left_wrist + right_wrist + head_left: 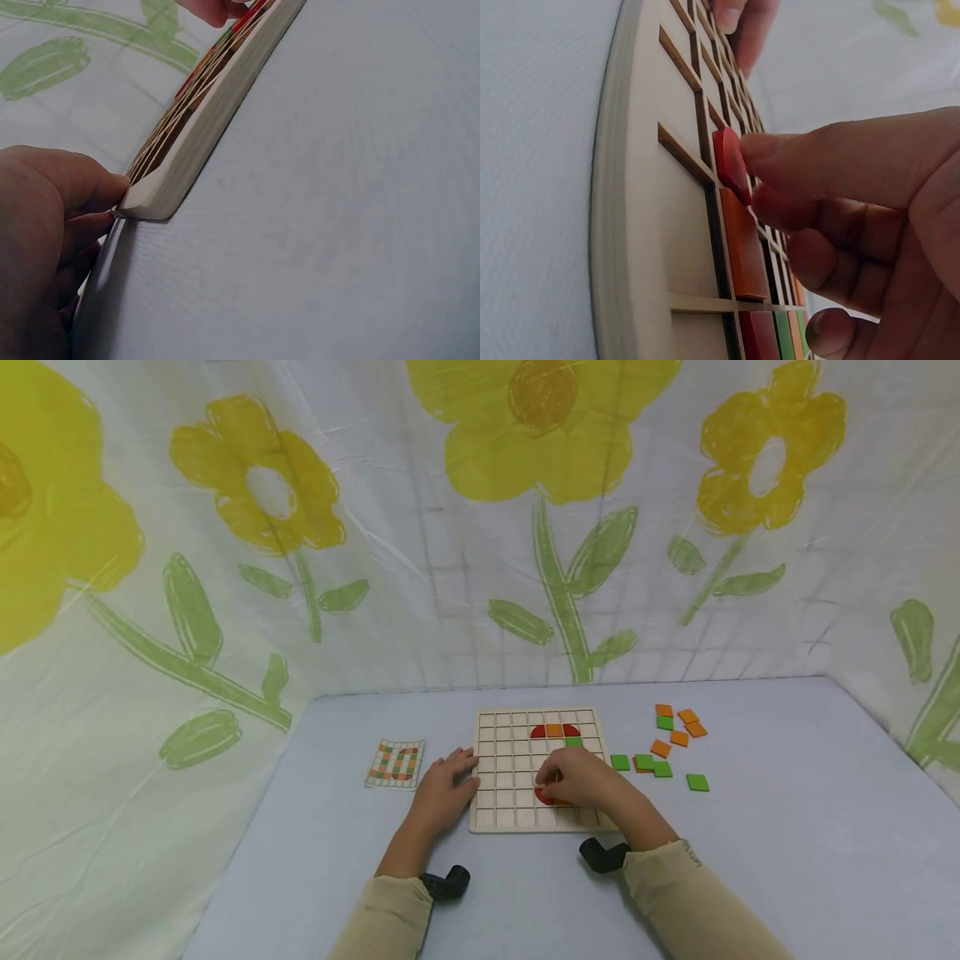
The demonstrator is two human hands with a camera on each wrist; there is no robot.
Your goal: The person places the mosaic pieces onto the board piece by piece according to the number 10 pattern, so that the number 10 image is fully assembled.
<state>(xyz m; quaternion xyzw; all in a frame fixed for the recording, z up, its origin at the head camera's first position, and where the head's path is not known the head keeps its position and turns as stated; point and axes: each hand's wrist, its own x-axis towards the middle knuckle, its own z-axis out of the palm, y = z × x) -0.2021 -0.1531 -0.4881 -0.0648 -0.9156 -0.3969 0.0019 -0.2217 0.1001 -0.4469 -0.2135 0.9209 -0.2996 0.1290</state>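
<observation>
A pale wooden grid board (495, 803) lies flat before me. At its left edge my left hand (438, 795) rests with fingers stretched out, the thumb touching the rim in the left wrist view. My right hand (583, 777) is over the lower middle of the board. Its thumb and forefinger pinch a red rounded tile (727, 161) at a grid cell, beside an orange tile (742, 244). Farther up, a row of red rounded tiles around an orange square (554, 730) sits in the grid, with a green square (573, 742) below. The right hand hides part of the pattern.
Loose green tiles (697, 782) and orange tiles (661, 748), several in all, are scattered to the right of the board. On the left lies a small printed pattern card (395, 766). A flowered curtain (450, 610) hangs behind the table (787, 827).
</observation>
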